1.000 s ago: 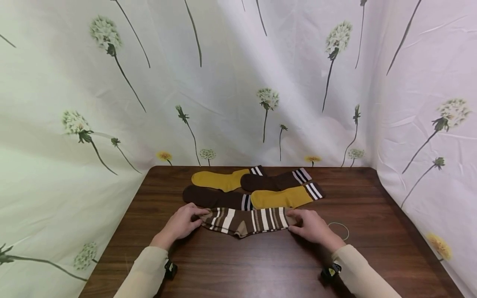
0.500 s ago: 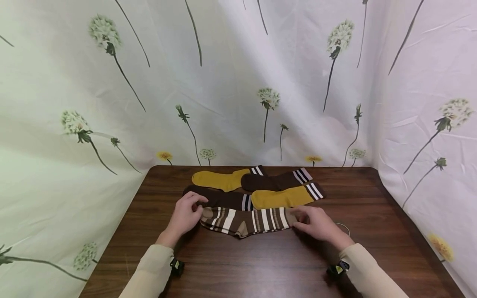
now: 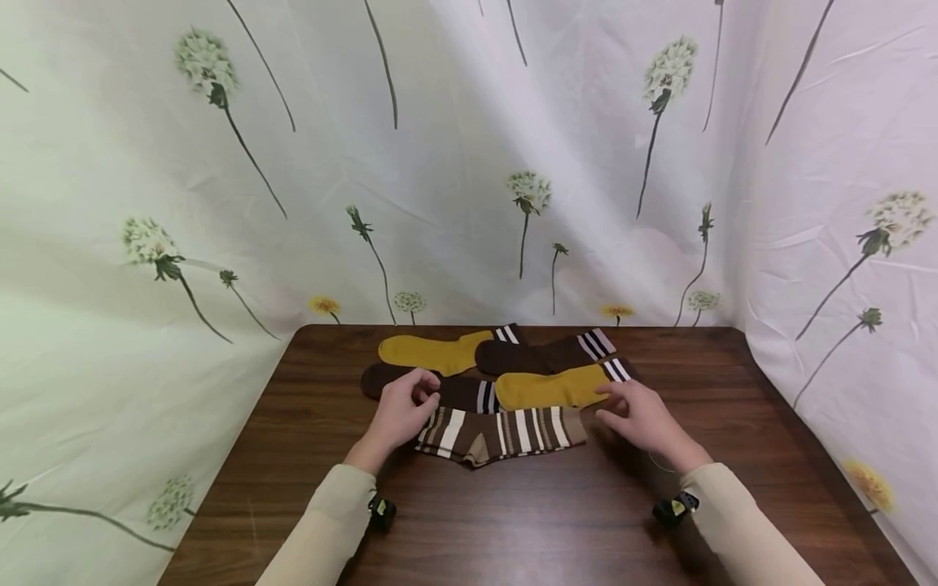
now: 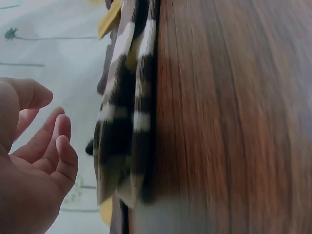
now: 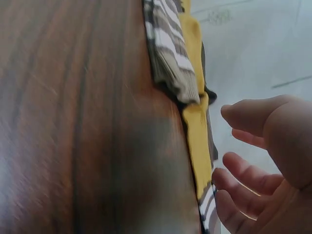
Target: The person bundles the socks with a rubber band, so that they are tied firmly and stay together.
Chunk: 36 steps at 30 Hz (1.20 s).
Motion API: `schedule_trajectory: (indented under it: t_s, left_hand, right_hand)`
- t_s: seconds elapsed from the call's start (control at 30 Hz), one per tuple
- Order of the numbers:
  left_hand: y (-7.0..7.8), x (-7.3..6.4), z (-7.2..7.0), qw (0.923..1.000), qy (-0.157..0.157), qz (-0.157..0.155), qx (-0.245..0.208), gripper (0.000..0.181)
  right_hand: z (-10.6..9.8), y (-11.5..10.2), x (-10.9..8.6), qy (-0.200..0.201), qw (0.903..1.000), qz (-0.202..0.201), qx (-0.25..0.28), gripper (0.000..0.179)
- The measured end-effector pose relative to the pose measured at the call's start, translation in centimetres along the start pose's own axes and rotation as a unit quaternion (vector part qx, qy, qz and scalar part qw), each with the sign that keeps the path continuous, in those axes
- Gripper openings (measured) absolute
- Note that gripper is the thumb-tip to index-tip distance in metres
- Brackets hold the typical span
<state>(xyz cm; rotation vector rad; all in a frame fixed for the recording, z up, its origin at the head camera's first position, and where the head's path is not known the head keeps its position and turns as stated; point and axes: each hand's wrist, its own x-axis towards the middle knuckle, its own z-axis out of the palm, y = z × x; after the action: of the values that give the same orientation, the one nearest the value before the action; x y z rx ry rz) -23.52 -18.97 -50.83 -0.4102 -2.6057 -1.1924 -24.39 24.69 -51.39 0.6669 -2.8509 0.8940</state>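
A pair of striped socks in brown, white and tan lies flat across the table, nearest to the person; two layers show in the left wrist view. The left hand hovers over their toe end with loosely bent fingers and holds nothing. In the left wrist view, a gap separates that hand from the striped socks. The right hand hangs just right of the cuff end, thumb and fingers apart. Behind lie two mustard socks, one at front right, one at back left.
Two dark brown socks with striped cuffs, one left and one at the back, lie among the mustard ones. A thin loop shows beneath the right wrist. A dandelion-print cloth hangs behind the wooden table.
Both hands have let go of the striped socks and lifted. The left hand has moved right over the toe end, the right hand outward and away from the cuffs. The socks lie where they were.
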Motion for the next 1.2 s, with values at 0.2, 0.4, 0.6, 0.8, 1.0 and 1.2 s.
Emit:
schedule_trajectory:
  t_s: [0.2,0.4,0.6,0.8,1.0,1.2]
  left_hand:
    - [1.0,0.8,1.3,0.9992,-0.035,-0.011,-0.018,0.015]
    - [1.6,1.1,2.2,0.9972,-0.064,-0.021,-0.031,0.018]
    - [2.3,1.6,3.1,0.9950,-0.080,-0.022,-0.055,0.020]
    - [2.8,2.4,4.4,0.9907,-0.117,-0.028,-0.063,0.020]
    - [3.3,2.9,5.6,0.9833,-0.157,-0.049,-0.079,0.025]
    - [3.8,3.4,6.6,0.9746,-0.190,-0.071,-0.094,0.031]
  right_hand:
    - [-1.3,1.4,0.4,0.018,0.9996,0.018,-0.014,0.034]
    - [-2.1,3.3,0.9,0.031,0.9983,0.047,-0.015,0.036]
    - [-2.4,4.6,1.7,0.034,0.9968,0.072,-0.006,0.037]
    - [-2.2,5.4,2.4,0.013,0.9962,0.086,-0.005,0.034]
    - [-1.3,6.0,3.4,0.009,0.9970,0.076,-0.010,0.029]
    - [-0.8,6.2,3.8,0.023,0.9967,0.075,-0.018,0.025]
